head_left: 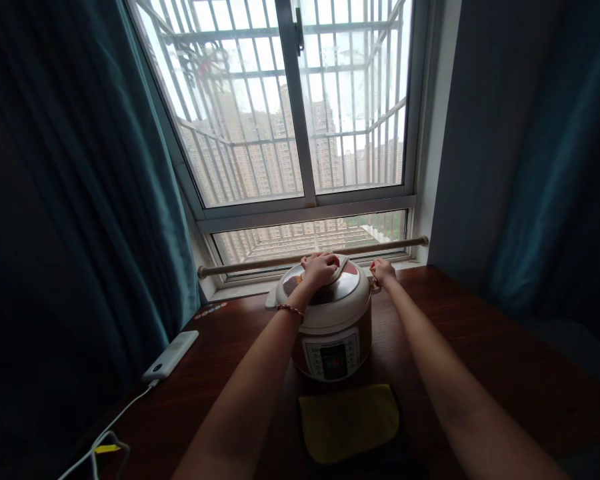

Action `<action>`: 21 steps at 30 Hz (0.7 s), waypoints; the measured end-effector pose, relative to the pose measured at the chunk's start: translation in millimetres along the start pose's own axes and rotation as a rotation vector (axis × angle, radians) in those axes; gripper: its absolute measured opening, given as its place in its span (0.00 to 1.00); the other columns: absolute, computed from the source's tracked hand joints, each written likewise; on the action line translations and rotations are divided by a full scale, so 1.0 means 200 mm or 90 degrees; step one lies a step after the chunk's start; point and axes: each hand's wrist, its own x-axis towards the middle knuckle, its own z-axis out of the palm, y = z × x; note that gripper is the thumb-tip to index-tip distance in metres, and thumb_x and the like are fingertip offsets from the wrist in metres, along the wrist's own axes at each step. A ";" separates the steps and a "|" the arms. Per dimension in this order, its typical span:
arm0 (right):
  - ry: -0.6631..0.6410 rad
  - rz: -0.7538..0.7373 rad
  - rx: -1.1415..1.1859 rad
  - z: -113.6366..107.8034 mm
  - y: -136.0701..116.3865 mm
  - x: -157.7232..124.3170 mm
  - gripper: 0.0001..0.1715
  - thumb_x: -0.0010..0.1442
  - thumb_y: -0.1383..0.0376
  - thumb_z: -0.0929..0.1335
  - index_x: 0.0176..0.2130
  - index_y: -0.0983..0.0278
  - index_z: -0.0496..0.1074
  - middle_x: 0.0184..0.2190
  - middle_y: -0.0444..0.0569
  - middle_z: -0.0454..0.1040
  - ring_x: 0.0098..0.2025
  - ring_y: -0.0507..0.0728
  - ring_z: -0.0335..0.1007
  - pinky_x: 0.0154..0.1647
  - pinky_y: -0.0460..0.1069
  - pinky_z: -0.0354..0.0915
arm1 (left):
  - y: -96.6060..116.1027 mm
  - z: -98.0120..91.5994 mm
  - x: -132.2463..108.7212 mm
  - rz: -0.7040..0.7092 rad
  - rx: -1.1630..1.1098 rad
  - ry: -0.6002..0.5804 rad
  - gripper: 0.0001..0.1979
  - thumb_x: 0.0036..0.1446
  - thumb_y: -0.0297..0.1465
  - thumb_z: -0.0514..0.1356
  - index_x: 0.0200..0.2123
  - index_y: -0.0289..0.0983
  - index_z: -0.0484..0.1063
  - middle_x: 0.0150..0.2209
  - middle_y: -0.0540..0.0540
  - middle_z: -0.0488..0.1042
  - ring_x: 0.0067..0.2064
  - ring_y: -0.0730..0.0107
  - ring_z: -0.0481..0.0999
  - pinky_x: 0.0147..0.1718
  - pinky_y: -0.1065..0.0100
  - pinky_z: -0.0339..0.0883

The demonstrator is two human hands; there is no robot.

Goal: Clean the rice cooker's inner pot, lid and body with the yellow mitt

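A white and brown electric pressure cooker [337,320] stands on the wooden table, its control panel [333,359] facing me with the display lit. My left hand [321,268] lies over the top of the lid, fingers closed around the lid handle [342,268], which they partly hide. At the cooker's right side, my right hand [383,272] is closed at the side handle [375,287]; part of that handle is covered by the fingers. The lid sits on the cooker. In front of it lies a folded yellow cloth [350,421] with a dark edge.
On the left of the table [460,320] lies a white power bank [171,355] with a white cable [125,408]. Round stickers [210,311] are near the back edge. Behind the cooker are a rail [260,265] and a barred window [250,133]. Blue curtains [130,200] hang beside it.
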 end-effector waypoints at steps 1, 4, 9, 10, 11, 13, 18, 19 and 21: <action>0.000 0.001 -0.001 0.00 0.00 0.00 0.16 0.62 0.57 0.63 0.41 0.67 0.69 0.37 0.48 0.71 0.36 0.52 0.69 0.38 0.51 0.67 | 0.00 0.00 0.00 0.006 0.010 0.003 0.10 0.52 0.30 0.53 0.33 0.45 0.74 0.43 0.53 0.75 0.51 0.59 0.65 0.53 0.53 0.49; -0.002 0.003 -0.006 0.00 0.00 0.00 0.15 0.62 0.58 0.63 0.41 0.67 0.69 0.38 0.48 0.71 0.37 0.52 0.69 0.38 0.51 0.67 | -0.02 0.02 -0.02 0.035 0.045 0.012 0.12 0.55 0.33 0.51 0.37 0.45 0.73 0.45 0.52 0.74 0.51 0.57 0.64 0.52 0.50 0.50; -0.010 -0.001 -0.016 -0.01 -0.01 -0.01 0.15 0.62 0.58 0.63 0.42 0.67 0.69 0.39 0.48 0.71 0.37 0.52 0.69 0.39 0.51 0.68 | -0.09 0.00 0.00 0.153 0.115 -0.005 0.17 0.54 0.41 0.55 0.47 0.46 0.69 0.49 0.47 0.72 0.51 0.53 0.65 0.47 0.51 0.56; -0.010 -0.002 -0.019 -0.01 -0.01 -0.01 0.15 0.62 0.58 0.63 0.41 0.67 0.69 0.39 0.48 0.71 0.37 0.52 0.69 0.39 0.51 0.68 | -0.10 -0.02 0.01 0.183 0.130 -0.015 0.18 0.53 0.43 0.56 0.46 0.45 0.69 0.48 0.46 0.72 0.50 0.53 0.65 0.47 0.52 0.57; -0.009 -0.004 -0.022 -0.01 -0.01 -0.01 0.15 0.62 0.58 0.63 0.41 0.67 0.69 0.38 0.48 0.72 0.37 0.52 0.69 0.39 0.51 0.67 | -0.12 -0.03 0.03 0.211 0.143 -0.025 0.18 0.52 0.44 0.56 0.44 0.44 0.70 0.46 0.45 0.72 0.49 0.54 0.67 0.46 0.54 0.59; -0.005 -0.010 -0.025 -0.01 -0.01 -0.01 0.16 0.62 0.57 0.63 0.41 0.67 0.69 0.37 0.48 0.72 0.37 0.52 0.69 0.39 0.51 0.67 | -0.15 -0.05 0.06 0.257 0.162 -0.042 0.18 0.52 0.47 0.56 0.39 0.41 0.71 0.41 0.43 0.73 0.45 0.57 0.70 0.43 0.58 0.61; -0.004 -0.018 -0.024 -0.01 -0.01 -0.01 0.16 0.62 0.57 0.63 0.39 0.67 0.70 0.35 0.47 0.72 0.35 0.51 0.69 0.37 0.50 0.67 | -0.19 -0.06 0.12 0.331 0.179 -0.055 0.18 0.56 0.47 0.51 0.37 0.38 0.69 0.37 0.42 0.73 0.37 0.62 0.72 0.35 0.63 0.64; -0.004 -0.018 -0.023 -0.01 -0.01 -0.01 0.16 0.62 0.57 0.62 0.38 0.67 0.70 0.35 0.47 0.72 0.35 0.51 0.69 0.37 0.50 0.67 | -0.19 -0.06 0.12 0.344 0.178 -0.057 0.18 0.56 0.46 0.51 0.37 0.38 0.69 0.37 0.41 0.73 0.37 0.63 0.72 0.34 0.64 0.64; -0.002 -0.018 -0.022 0.00 0.00 0.00 0.16 0.62 0.57 0.62 0.38 0.67 0.70 0.35 0.47 0.72 0.35 0.51 0.69 0.37 0.50 0.67 | -0.20 -0.06 0.13 0.366 0.175 -0.063 0.18 0.56 0.46 0.51 0.35 0.38 0.68 0.35 0.42 0.73 0.36 0.63 0.72 0.34 0.64 0.64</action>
